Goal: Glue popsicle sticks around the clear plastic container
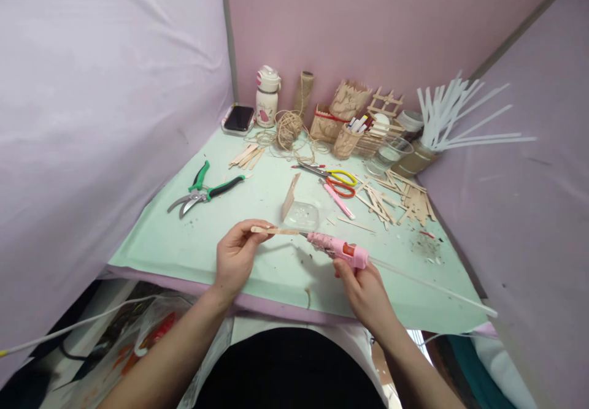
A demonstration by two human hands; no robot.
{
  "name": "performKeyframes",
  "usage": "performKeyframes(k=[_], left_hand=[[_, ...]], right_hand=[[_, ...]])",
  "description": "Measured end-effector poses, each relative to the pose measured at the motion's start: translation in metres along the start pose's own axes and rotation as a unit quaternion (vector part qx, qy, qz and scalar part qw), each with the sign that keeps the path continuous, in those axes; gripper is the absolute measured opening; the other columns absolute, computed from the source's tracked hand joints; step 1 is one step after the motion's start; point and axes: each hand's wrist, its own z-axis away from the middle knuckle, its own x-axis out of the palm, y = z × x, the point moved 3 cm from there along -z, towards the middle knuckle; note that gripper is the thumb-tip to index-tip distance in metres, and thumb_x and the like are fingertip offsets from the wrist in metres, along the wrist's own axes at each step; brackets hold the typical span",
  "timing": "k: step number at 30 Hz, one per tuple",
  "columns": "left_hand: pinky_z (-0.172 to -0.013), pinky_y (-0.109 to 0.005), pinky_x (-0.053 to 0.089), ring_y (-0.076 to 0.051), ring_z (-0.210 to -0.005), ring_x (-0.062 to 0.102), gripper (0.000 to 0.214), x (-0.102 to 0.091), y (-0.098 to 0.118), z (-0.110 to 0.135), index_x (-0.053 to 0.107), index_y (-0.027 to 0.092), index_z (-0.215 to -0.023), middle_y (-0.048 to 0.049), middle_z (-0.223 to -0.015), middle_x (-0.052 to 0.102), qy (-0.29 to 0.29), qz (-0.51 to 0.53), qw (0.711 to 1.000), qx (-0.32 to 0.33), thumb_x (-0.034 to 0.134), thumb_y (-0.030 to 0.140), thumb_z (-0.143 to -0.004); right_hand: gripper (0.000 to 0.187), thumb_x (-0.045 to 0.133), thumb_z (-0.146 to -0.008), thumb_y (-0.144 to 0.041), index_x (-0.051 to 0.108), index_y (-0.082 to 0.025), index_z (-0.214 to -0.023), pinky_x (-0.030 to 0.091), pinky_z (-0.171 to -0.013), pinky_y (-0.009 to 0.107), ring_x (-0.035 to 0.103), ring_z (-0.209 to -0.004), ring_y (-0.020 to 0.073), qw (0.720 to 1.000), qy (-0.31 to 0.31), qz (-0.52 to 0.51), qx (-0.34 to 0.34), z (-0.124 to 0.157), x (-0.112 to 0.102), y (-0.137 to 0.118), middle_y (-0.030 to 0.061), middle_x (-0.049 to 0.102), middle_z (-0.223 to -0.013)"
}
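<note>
Head view: wooden stick (pixel 283 232) held over the near middle of the pale green tabletop (pixel 184 249), pinched in the left hand (pixel 235 252) at 8 o'clock. Pink glue gun (pixel 338 249) at 4 o'clock, right hand (pixel 365 289) closed round it; nozzle (pixel 302 234) at the stick's right end, contact too small to tell. Between 1 and 2: clear tray (pixel 301 216) near, scissors (pixel 340 179) farther. Pruning shears (pixel 197 195) at 10. Twine ball (pixel 289 128) at 12, well beyond.
</note>
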Motion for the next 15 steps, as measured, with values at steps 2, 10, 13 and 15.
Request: performKeyframes(k=[2, 10, 13, 15], left_hand=[[-0.081, -0.03, 0.061, -0.016, -0.088, 0.069, 0.008, -0.001, -0.001, 0.0, 0.071, 0.018, -0.088, -0.0028, -0.09, 0.072, 0.005, -0.001, 1.0, 0.006, 0.069, 0.024, -0.084], [-0.08, -0.028, 0.057, -0.015, -0.086, 0.068, 0.008, -0.001, 0.006, -0.001, 0.069, 0.017, -0.09, -0.0035, -0.089, 0.072, 0.039, -0.087, 0.993, 0.07, 0.067, 0.023, -0.086], [-0.082, -0.028, 0.055, -0.015, -0.088, 0.068, 0.009, 0.003, 0.008, -0.002, 0.07, 0.018, -0.092, -0.0039, -0.091, 0.072, 0.027, -0.127, 0.987, 0.093, 0.065, 0.023, -0.087], [-0.082, -0.028, 0.055, -0.016, -0.09, 0.067, 0.009, 0.005, 0.009, -0.003, 0.07, 0.018, -0.092, -0.0042, -0.093, 0.072, 0.022, -0.15, 0.983, 0.103, 0.064, 0.024, -0.087]], right_hand=[[0.045, 0.043, -0.094, -0.052, 0.075, -0.021, -0.088, 0.052, -0.074, 0.032, 0.067, -0.079, 0.0252, 1.0, -0.005, 0.001, -0.001, 0.0, -0.001, 0.0, 0.0061, 0.07, -0.073], [0.043, 0.041, -0.099, -0.038, 0.054, -0.028, -0.139, 0.04, -0.104, 0.034, 0.055, -0.123, 0.0229, 0.997, -0.052, 0.01, -0.05, 0.009, -0.027, 0.004, 0.0064, 0.061, -0.13], [0.044, 0.044, -0.095, -0.036, 0.057, -0.025, -0.136, 0.046, -0.093, 0.034, 0.06, -0.115, 0.0254, 0.996, 0.011, 0.079, -0.038, 0.013, -0.052, 0.022, 0.0089, 0.065, -0.123], [0.042, 0.046, -0.092, -0.035, 0.063, -0.021, -0.128, 0.05, -0.079, 0.033, 0.064, -0.098, 0.0262, 0.989, 0.057, 0.136, -0.009, 0.015, -0.07, 0.037, 0.0096, 0.069, -0.107]])
